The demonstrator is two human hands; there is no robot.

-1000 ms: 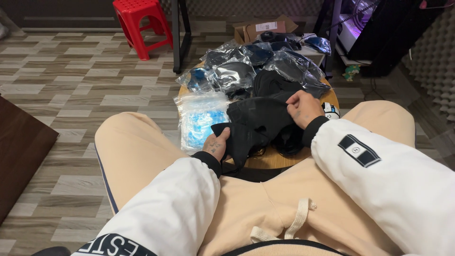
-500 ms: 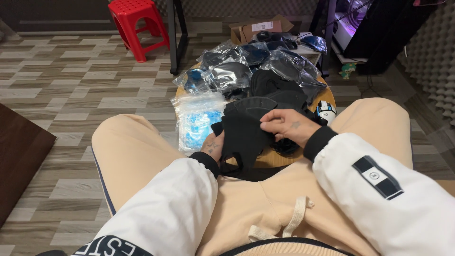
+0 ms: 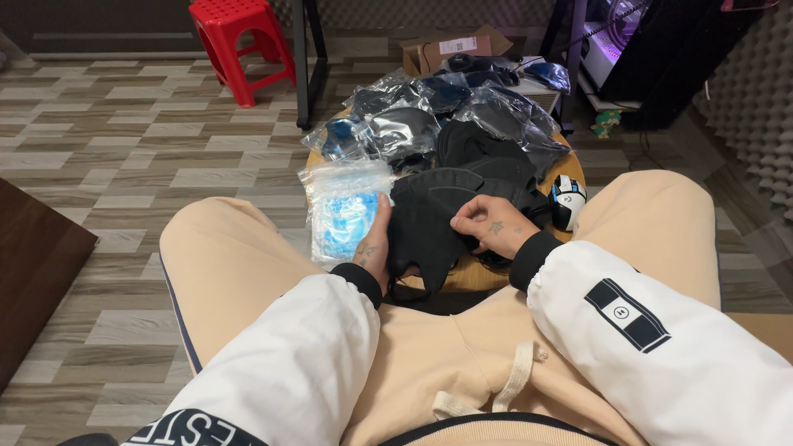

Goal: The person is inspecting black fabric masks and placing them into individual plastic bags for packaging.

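While the left hand (image 3: 373,248) curls around the near left edge of a soft black fabric face mask (image 3: 434,219), the right hand (image 3: 489,225) pinches its right side with bent fingers. It lies on a small round wooden table (image 3: 487,277) between the knees, touching a clear bag of blue masks (image 3: 345,211), with 1 pile of plastic-wrapped black masks (image 3: 429,116) behind.

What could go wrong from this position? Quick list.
1. The black cloth hangs over the edge of the small round table, pinched by both hands; it may slide off.
2. The heap of plastic bags looks loose and could topple.
3. The black-and-white ball sits at the rim and might roll off.
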